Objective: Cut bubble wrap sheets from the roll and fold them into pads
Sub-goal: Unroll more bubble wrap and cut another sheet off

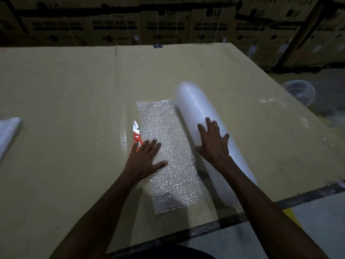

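A large sheet of flattened cardboard (74,90) is spread as the work surface, and at its centre a bubble wrap roll (194,109) is laid, running from about 12 o'clock down toward 5 o'clock. A strip of bubble wrap sheet (168,128) is unrolled flat from the roll on its 9 o'clock side, its long edge touching the roll's base.

The right hand (214,143) is laid on the roll's near half, fingers spread and straight, palm pressed on the curved surface, thumb on the side toward the sheet. The left hand (145,159) is pressed flat on the sheet's left edge, fingers spread and pointed toward 1 o'clock, thumb stretched out across the bubbles. Nothing is gripped or pinched by either hand.

Red-handled scissors (136,135) are laid on the cardboard just beside the sheet's left edge, at 11 o'clock from the left hand, blades closed and pointed toward 12 o'clock; the handles are partly covered by the left fingers.

At the 9 o'clock edge of the view, a pale piece of folded plastic wrap (8,131) is seen on the cardboard, well apart from the roll. At 3 o'clock, off the cardboard, a clear plastic tub (300,91) is seen on the floor. Across 12 o'clock, stacked washing machine cartons (168,25) are seen in dim light.
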